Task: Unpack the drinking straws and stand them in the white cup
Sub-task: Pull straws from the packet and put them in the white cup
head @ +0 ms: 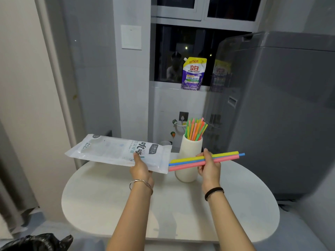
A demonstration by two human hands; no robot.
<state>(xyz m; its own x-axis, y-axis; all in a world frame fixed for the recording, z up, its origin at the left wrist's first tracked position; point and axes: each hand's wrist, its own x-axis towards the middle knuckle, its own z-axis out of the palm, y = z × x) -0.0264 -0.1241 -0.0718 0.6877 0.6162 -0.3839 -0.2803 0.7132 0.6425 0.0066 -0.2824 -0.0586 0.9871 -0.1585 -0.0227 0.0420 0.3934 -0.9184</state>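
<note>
My left hand (140, 167) grips the near edge of a clear plastic straw bag (116, 151) with printed text, held flat above the table's left half. My right hand (209, 165) pinches three thick straws (190, 161), one yellow, one blue and one pink, lying level with their left tips at the bag's open end. Just behind them the tall white cup (190, 147) stands upright on the table. Several thin straws (195, 129) in orange, green, pink and yellow lean together inside it.
The round white table (163, 214) sits against a grey wall. A grey washing machine (281, 115) stands at the right. A purple detergent pouch (194, 74) rests on the window sill. A black plastic bag (36, 241) lies on the floor at bottom left.
</note>
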